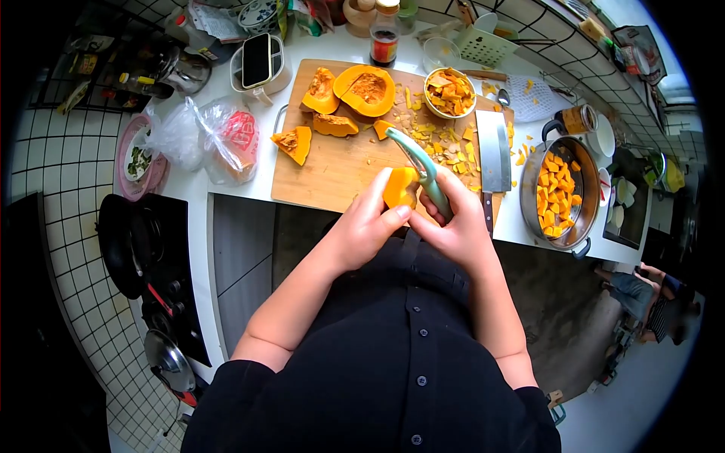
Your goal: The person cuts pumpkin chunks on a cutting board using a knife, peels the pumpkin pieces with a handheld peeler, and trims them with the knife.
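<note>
"Orange flesh, I gather: where is it, and what are your fingers doing?"

"A chunk of pumpkin (398, 190) is in my left hand (362, 230), the thumb and fingers closed on it. My right hand (457, 223) grips a pale green peeler (430, 181), its head pointing away from me, just beside the chunk. I cannot tell whether the blade touches it."

"What lies beyond your fingers?"

"A wooden board (325, 177). Straight ahead of my fingertips, near its far edge, sits a large piece of pumpkin (366, 89), hollow side up, with smaller wedges to the left. Ahead and to the right are loose peelings (464, 162) and a round bowl (451, 115) heaped with more."

"And to either side?"

"Right of my fingers, a cleaver (494, 151) lies flat along the board's end, handle toward me. Farther right, a steel pot (530, 192) holds cut orange pieces. Well to the left of my fingers, clear plastic bags (230, 143) sit on the white counter (260, 170)."
</note>
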### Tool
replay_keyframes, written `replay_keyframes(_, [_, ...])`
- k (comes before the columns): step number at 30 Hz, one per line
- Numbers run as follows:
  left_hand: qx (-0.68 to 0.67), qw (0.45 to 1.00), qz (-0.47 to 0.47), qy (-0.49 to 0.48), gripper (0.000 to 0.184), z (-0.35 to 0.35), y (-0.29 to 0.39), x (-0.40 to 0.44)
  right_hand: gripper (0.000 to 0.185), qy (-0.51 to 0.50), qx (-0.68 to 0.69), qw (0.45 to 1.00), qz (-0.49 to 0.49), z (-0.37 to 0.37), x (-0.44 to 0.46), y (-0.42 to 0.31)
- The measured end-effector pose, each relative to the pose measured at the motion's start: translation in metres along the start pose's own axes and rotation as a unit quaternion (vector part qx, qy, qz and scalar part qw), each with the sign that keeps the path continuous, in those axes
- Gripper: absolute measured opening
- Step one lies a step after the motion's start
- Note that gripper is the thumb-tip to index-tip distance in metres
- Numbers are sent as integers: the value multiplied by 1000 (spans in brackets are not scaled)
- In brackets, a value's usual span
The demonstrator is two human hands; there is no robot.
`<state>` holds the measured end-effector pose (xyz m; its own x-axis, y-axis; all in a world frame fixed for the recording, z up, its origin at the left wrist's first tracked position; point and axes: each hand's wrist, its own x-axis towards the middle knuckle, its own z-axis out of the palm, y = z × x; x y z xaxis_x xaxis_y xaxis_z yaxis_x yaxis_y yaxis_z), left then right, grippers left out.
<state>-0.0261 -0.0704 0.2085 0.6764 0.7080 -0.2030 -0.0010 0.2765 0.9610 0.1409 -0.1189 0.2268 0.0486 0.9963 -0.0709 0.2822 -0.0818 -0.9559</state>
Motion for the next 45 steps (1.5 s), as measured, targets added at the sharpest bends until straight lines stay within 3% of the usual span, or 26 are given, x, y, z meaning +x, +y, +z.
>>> replay_keyframes(3, [24, 998, -53, 11, 44, -3, 0, 1, 52, -4, -6, 1000, 12, 0, 4, 7])
replay_keyframes(6, [-60, 996, -64, 23, 41, -9, -9, 5, 50, -14, -4, 999, 50, 3, 5, 25])
replay_keyframes(11, [-69, 995, -28, 67, 29, -21, -27, 6, 44, 30, 58, 995, 70, 8, 5, 48])
replay_keyframes(14, [-241, 970, -21, 33, 25, -31, -32, 1, 41, 48, 76, 993, 81, 8, 2, 56])
replay_keyframes(18, [-332, 943, -7, -9, 12, -30, -28, -1, 39, 56, 76, 991, 93, 9, -3, 53])
replay_keyframes(27, [-336, 941, 10, -46, 13, -25, -18, -6, 41, 40, 99, 991, 81, 15, -11, 44])
replay_keyframes(30, [-298, 954, -24, -16, 18, -27, -23, -11, 43, 27, 102, 992, 66, 15, -13, 39])
replay_keyframes(32, [-123, 991, -47, 7, 34, -23, -25, -9, 45, 14, 103, 993, 57, 16, -14, 34])
replay_keyframes(36, [-100, 993, -52, -43, 54, -10, -24, -11, 48, -16, 82, 996, 35, 18, -14, 21])
replay_keyframes(41, [-86, 996, -5, -8, 37, 2, -26, -11, 48, -18, 29, 999, 21, 21, -14, 17])
replay_keyframes(45, [-96, 994, -46, -5, 41, 3, -23, -12, 50, -34, 11, 999, 12, 16, -16, 13])
